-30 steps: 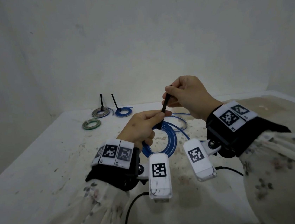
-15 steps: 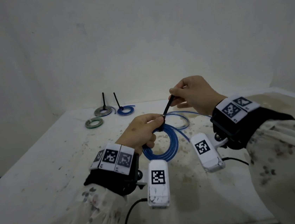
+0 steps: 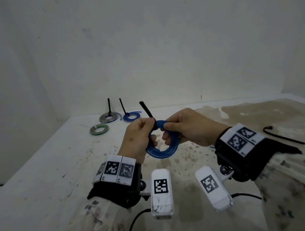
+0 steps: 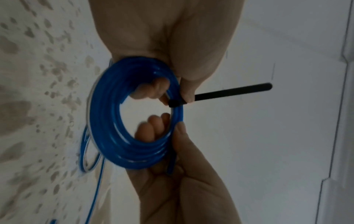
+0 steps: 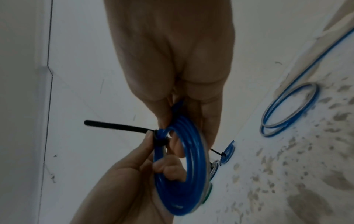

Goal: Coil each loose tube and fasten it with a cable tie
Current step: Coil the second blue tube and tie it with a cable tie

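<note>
A blue tube coil (image 3: 161, 150) hangs upright above the table, held between both hands. A black cable tie (image 3: 146, 110) is cinched round its top, its tail pointing up and back. My left hand (image 3: 149, 124) pinches the coil at the tie's head (image 4: 176, 104), one finger curled through the ring. My right hand (image 3: 165, 127) grips the coil just right of the tie, fingers through the ring. In the right wrist view the coil (image 5: 193, 166) stands edge-on with the tie's tail (image 5: 118, 126) pointing left.
Three tied coils lie at the back left: grey (image 3: 109, 118), blue (image 3: 131, 116) and green (image 3: 99, 129). A spare black cable tie (image 3: 283, 135) lies on the stained white table (image 3: 41, 185) at right. A loose blue tube (image 5: 287, 109) loops on the table beneath the hands.
My right hand has let go of the tie's tail and taken hold of the coil. The coil has been lifted and turned upright, and the tie is now tight round it.
</note>
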